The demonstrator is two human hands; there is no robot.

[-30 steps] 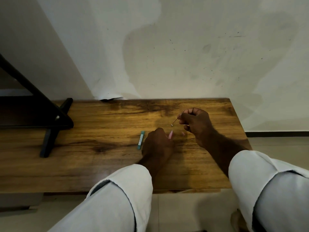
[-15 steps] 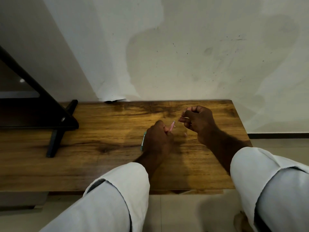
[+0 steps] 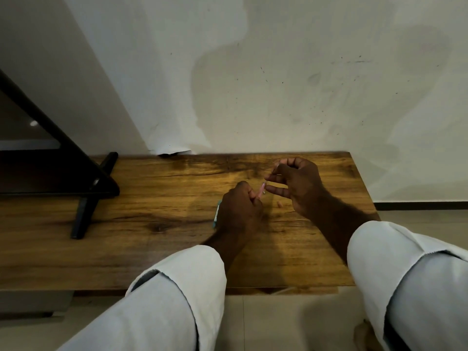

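Note:
My left hand (image 3: 240, 209) grips a thin pink tube (image 3: 260, 192) that sticks up and to the right from its fingers, above the wooden table (image 3: 157, 198). My right hand (image 3: 296, 183) pinches a thin pin-like piece between thumb and forefinger at the tube's upper tip. A teal stick (image 3: 216, 216) lies on the table, mostly hidden behind my left hand. A small pink bit (image 3: 279, 204) lies on the wood under my right hand.
A black stand (image 3: 86, 196) with angled legs sits on the table's left part. A stained white wall rises directly behind the table. Pale floor tiles (image 3: 278, 323) run along the table's near edge and to its right.
My left hand lifted the pink tube off the table and tilted it up. My right hand brought its thin piece down to the tube's tip. The teal stick became half hidden.

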